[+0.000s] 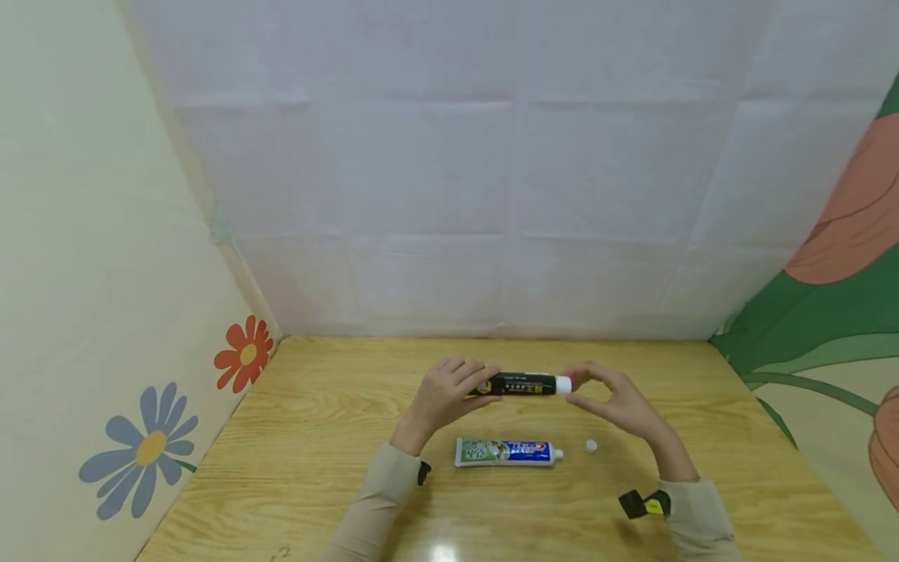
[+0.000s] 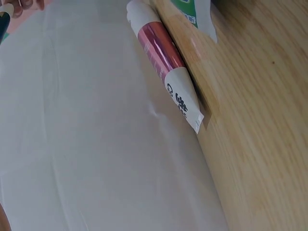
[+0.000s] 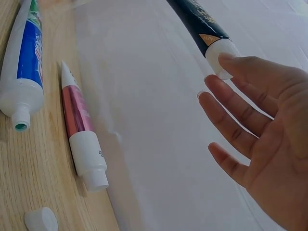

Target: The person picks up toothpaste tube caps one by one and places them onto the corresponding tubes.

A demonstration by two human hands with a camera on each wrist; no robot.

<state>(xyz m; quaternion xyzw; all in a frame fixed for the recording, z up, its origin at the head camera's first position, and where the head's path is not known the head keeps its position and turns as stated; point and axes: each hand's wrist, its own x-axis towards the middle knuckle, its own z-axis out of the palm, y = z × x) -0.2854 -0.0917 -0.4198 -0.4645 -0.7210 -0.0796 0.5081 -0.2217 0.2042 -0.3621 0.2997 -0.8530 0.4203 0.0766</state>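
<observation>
A black toothpaste tube (image 1: 523,384) lies level in the air above the table, gripped at its left end by my left hand (image 1: 449,390). At its other end, the thumb and fingertips of my right hand (image 1: 621,402) pinch the white cap (image 1: 564,385). The right wrist view shows that thumb on the cap (image 3: 221,57), with the other fingers spread below. Nearer to me, a blue and green toothpaste tube (image 1: 506,452) lies on the table, its nozzle (image 3: 20,122) uncapped. A loose white cap (image 1: 591,446) sits to the right of that nozzle.
A pink and white toothpaste tube (image 3: 79,115) with its cap on rests on the wooden table (image 1: 337,406); the head view hardly shows it. White sheeting (image 1: 435,289) hangs behind the table's far edge. Flower-printed panels (image 1: 70,312) flank both sides.
</observation>
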